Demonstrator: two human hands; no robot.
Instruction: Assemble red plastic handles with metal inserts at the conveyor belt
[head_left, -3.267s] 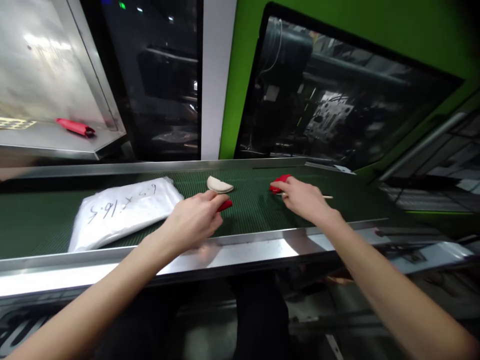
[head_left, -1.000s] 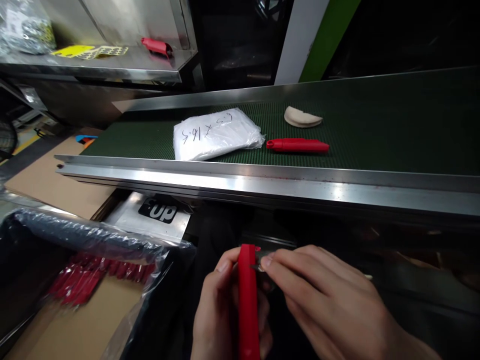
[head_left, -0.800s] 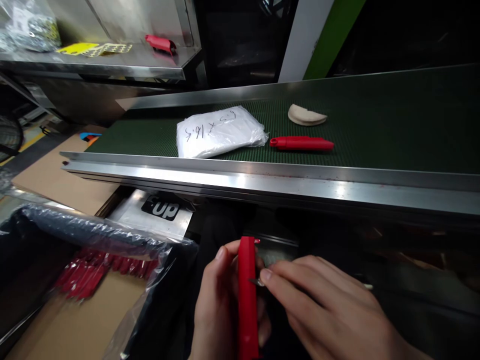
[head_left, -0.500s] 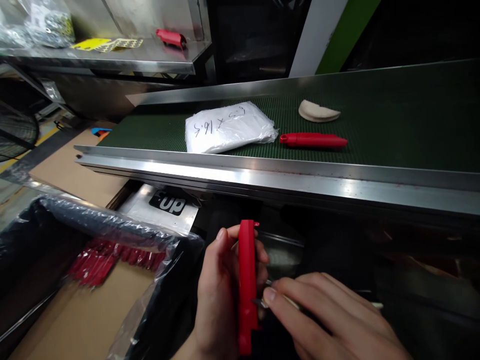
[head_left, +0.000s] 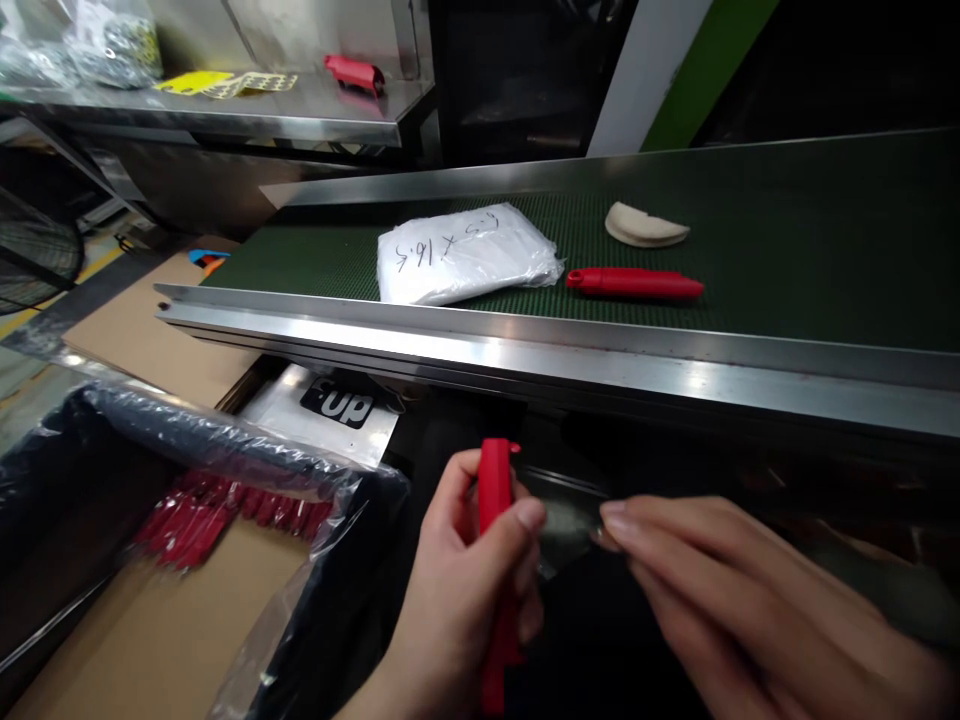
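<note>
My left hand [head_left: 463, 590] is wrapped round a long red plastic part [head_left: 494, 478], held upright below the conveyor's steel edge. My right hand [head_left: 720, 590] hovers just to its right, fingers pressed together and blurred; what they hold, if anything, I cannot make out. A second red part [head_left: 634, 284] lies on the green belt [head_left: 787, 270], beside a white plastic bag [head_left: 465, 254] with handwriting. A beige half-round piece [head_left: 645, 226] lies just behind the red part.
A cardboard box lined with clear plastic [head_left: 150, 560] at the lower left holds several red parts [head_left: 217, 505]. The steel rail [head_left: 570, 355] runs across in front. A steel shelf [head_left: 285, 105] at the back left carries another red part [head_left: 352, 72] and yellow sheets.
My hands came down from the belt with a red part. In the last half second my right hand drew away from the part, and my left hand turned it, thumb over the front.
</note>
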